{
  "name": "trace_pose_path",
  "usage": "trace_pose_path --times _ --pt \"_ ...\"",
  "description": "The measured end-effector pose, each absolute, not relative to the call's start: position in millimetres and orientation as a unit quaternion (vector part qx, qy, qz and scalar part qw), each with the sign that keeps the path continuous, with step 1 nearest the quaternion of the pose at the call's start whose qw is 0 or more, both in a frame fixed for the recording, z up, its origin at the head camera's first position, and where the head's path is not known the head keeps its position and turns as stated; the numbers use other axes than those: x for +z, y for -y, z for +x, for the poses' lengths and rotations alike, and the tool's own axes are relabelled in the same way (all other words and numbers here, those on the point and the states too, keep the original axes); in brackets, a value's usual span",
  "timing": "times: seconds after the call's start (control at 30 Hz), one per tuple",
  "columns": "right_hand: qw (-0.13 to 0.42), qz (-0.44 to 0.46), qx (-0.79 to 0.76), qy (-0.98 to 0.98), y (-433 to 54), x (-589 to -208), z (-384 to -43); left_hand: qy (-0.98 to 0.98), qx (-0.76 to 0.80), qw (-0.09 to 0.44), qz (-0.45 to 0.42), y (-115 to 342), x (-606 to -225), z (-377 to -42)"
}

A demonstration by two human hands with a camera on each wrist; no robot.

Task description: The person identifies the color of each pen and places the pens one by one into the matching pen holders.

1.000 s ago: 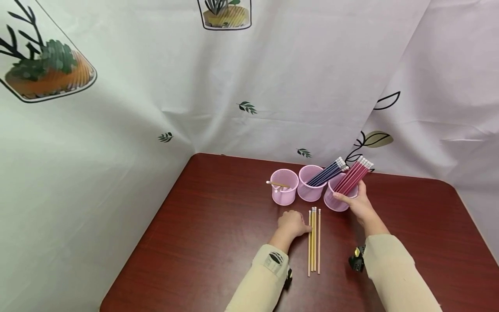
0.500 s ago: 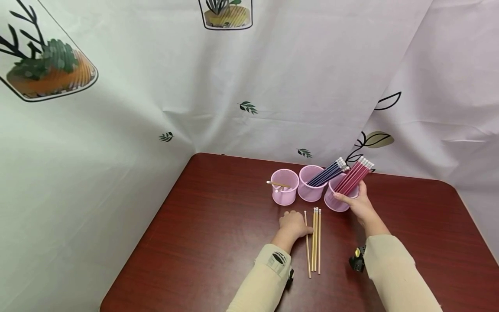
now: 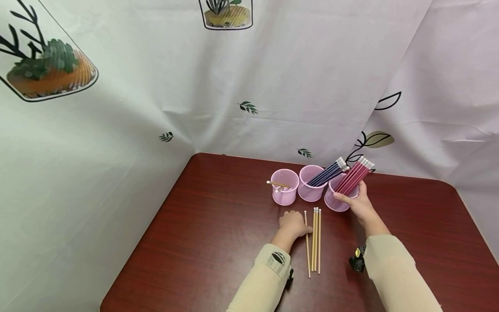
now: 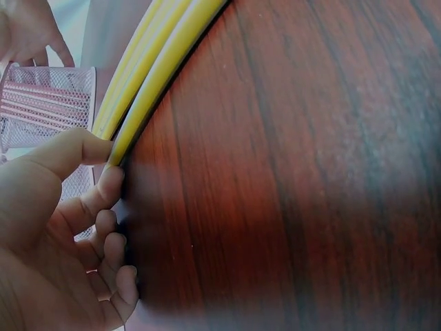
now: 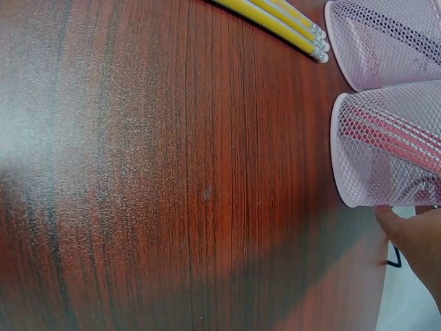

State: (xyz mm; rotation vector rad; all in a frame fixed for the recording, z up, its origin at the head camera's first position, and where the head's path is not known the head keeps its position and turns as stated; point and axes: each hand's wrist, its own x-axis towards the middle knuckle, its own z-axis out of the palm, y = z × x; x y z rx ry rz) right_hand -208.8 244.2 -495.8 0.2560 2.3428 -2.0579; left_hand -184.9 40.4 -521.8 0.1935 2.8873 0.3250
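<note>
My left hand (image 3: 291, 225) pinches a yellow pencil (image 3: 308, 260) between thumb and index finger, low over the table; the left wrist view shows the thumb (image 4: 83, 146) on one side of it. Just right of that pencil, several more yellow pencils (image 3: 316, 247) lie side by side, white erasers pointing away from me. My right hand (image 3: 360, 206) grips a pink mesh cup (image 3: 332, 203) from its right side, fingers partly hidden behind it. Red pencils (image 3: 352, 177) lean out of this cup. Another pink cup (image 3: 309, 193), in the middle, holds dark blue pencils (image 3: 326, 173).
At the left of the row stands a third pink cup (image 3: 283, 198), with a few yellow pencils (image 3: 274, 183) tilted inside. Behind the dark red table (image 3: 202, 216) hangs a white patterned cloth (image 3: 273, 86), which also covers the left side.
One yellow pencil has been drawn left, apart from the others, its eraser end shifting most. Since half a second ago hardly anything has moved. The right hand stays on its cup.
</note>
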Motion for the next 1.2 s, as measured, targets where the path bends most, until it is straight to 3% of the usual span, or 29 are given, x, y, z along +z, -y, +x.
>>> trace_pose_path --times 0.53,1.2 --pt "0.012 0.084 -0.657 -0.749 -243.3 -494.7 -208.6 -0.969 0.201 0.116 0.088 -30.8 -506.3 -191.0" --pt "0.017 0.087 -0.654 -0.751 -243.8 -491.7 -207.2 -0.95 0.291 0.016 0.114 -27.3 -473.7 -194.3"
